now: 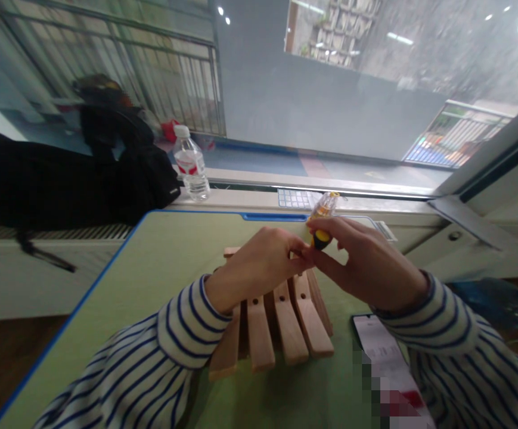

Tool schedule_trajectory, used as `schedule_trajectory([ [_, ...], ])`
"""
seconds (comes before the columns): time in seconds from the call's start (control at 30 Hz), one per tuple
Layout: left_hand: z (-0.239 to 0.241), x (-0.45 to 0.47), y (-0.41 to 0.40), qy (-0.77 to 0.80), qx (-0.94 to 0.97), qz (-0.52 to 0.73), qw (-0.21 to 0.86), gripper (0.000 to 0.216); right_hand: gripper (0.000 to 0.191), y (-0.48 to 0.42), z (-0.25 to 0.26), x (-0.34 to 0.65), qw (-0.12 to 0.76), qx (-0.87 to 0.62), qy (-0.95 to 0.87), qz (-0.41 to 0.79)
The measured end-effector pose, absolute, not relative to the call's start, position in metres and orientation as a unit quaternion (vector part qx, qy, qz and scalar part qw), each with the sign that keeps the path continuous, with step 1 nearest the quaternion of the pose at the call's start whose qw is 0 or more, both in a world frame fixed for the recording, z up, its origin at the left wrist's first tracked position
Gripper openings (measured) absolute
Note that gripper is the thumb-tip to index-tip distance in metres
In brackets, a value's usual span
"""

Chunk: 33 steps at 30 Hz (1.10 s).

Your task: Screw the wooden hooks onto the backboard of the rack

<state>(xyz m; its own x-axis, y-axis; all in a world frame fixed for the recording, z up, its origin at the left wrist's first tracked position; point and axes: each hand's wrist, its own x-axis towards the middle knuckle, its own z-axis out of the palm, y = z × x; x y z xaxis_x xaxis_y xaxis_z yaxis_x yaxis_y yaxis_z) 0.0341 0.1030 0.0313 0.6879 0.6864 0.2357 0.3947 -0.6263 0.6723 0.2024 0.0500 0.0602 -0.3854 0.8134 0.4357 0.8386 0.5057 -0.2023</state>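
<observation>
A fan of several light wooden slats with drilled holes lies on the green table in front of me. My left hand rests closed on top of the slats, its fingertips pinched at the upper end of one slat. My right hand is closed around a small screwdriver with a clear amber handle and a yellow and black collar. The handle points up and away. The tip is hidden between my two hands, which touch each other.
A phone lies on the table by my right forearm. A water bottle and a black bag stand on the window sill beyond the table's blue far edge. A white grid-patterned item lies on the sill.
</observation>
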Motion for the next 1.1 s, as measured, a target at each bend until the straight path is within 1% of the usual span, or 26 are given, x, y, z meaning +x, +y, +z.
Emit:
schedule_trajectory([
  [0.1, 0.0304, 0.0335, 0.1032, 0.299, 0.876, 0.233, 0.300, 0.018, 0.027, 0.0494, 0.0627, 0.2029, 0.231, -0.482, -0.845, -0.026],
  [0.2, 0.0282, 0.0328, 0.1035, 0.287, 0.880, 0.226, 0.304, 0.020, 0.022, 0.0507, 0.0611, 0.2029, 0.235, -0.477, -0.846, -0.036],
  [0.47, 0.0261, 0.0331, 0.1043, 0.280, 0.884, 0.225, 0.300, 0.020, 0.022, 0.0527, 0.0561, 0.2024, 0.250, -0.478, -0.840, -0.059],
  [0.7, 0.0267, 0.0356, 0.1028, 0.322, 0.867, 0.252, 0.285, 0.018, 0.022, 0.0531, 0.0551, 0.2019, 0.263, -0.481, -0.833, -0.069],
  [0.8, 0.0302, 0.0350, 0.1016, 0.321, 0.864, 0.245, 0.303, 0.018, 0.024, 0.0515, 0.0585, 0.2015, 0.248, -0.490, -0.833, -0.060],
  [0.97, 0.0330, 0.0334, 0.1014, 0.315, 0.870, 0.239, 0.294, 0.018, 0.029, 0.0488, 0.0630, 0.2037, 0.212, -0.479, -0.851, -0.041],
  [1.1, 0.0297, 0.0332, 0.1025, 0.308, 0.870, 0.233, 0.306, 0.019, 0.025, 0.0502, 0.0604, 0.2058, 0.219, -0.470, -0.853, -0.057],
])
